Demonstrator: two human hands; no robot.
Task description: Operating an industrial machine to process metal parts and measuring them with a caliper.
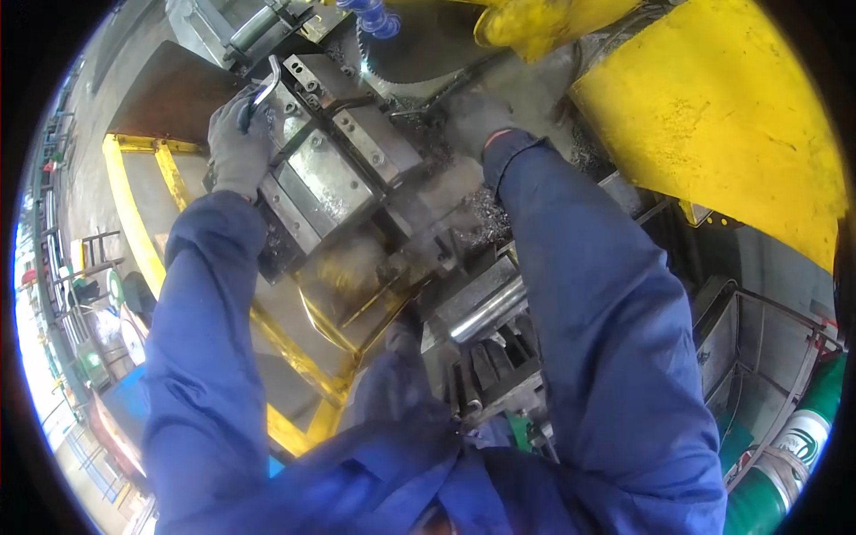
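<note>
My left hand [239, 147], in a grey glove, lies at the left side of a steel clamping vise [325, 178]. Its fingers curl around a shiny bent metal bar [269, 82] at the vise's far left corner. My right hand [475, 123], also gloved, reaches in to the right of the vise, over metal chips [486, 214]. Blur and grime hide its fingers. A thin dark bent rod [441, 96] runs just beyond it; whether the hand touches the rod is unclear. Past both hands stands a large toothed circular saw blade [419, 45].
A big yellow guard [713, 116] hangs at the right. Yellow frame rails [134, 214] run along the left and below the vise. A blue segmented coolant hose [373, 18] reaches the blade. A metal roller [489, 310] lies nearer me; a green cylinder [762, 504] stands lower right.
</note>
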